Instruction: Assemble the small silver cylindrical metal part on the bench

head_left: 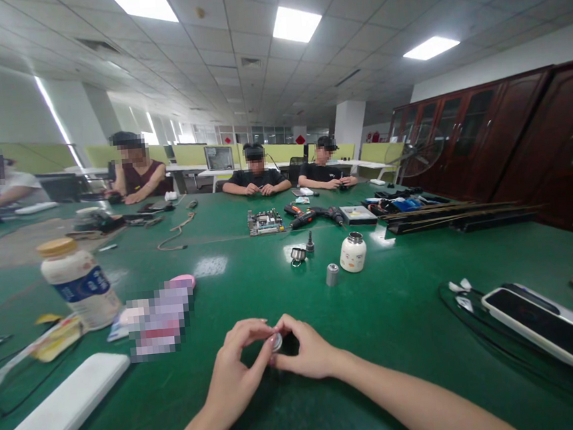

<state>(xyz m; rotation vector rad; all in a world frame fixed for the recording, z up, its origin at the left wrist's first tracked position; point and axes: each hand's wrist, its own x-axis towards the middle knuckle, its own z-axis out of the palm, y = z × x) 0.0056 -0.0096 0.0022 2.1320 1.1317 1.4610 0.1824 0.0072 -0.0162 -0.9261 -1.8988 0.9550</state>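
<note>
The room is evenly and brightly lit by rectangular white ceiling light panels (296, 23), which are blown out to pure white. Further daylight is admitted at far left and is overexposed. Pale reflections are thrown on the glossy green worktop (404, 298), strongest near its middle. Only soft, faint shadows are cast under the hands. Strong wide-angle bending is seen at the edges; the ceiling grid is curved. Faces and one patch on the worktop are pixelated. Focus is acceptable throughout; far background is soft.

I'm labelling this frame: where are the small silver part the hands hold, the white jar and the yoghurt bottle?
small silver part (276, 342), head view, its round face.
white jar (353, 254), head view, its body.
yoghurt bottle (82, 284), head view, its blue label.
</note>
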